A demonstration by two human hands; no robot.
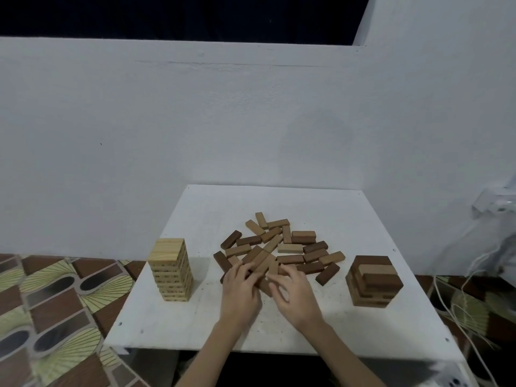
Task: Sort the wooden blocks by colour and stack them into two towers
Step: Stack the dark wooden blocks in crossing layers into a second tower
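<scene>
Your worktop (195, 325) is a white square board, scuffed paint, small screw holes at the corners. The far edge butts the white wall (251, 121). The near edge overhangs, with bare surface along it on both sides of your forearms.

The light tower (171, 268) stands near the left edge: pale pine, visible grain, many layers, square and upright. The dark tower (374, 281) sits near the right edge: short, a stepped top, brown blocks with one lighter block in the top layer. There is open room between each tower and the loose pile (279, 250) at centre, which is flat rectangular blocks in mixed tan and dark brown, overlapping at random angles.

Your left hand (240, 289) and right hand (296, 293) are both at the pile's near side, palms down, fingers curled among the blocks. The left grip looks clamped on a long tan block. For the right grip, I cannot tell if it holds anything.

Cables (460, 308) hang off the right edge.
</scene>
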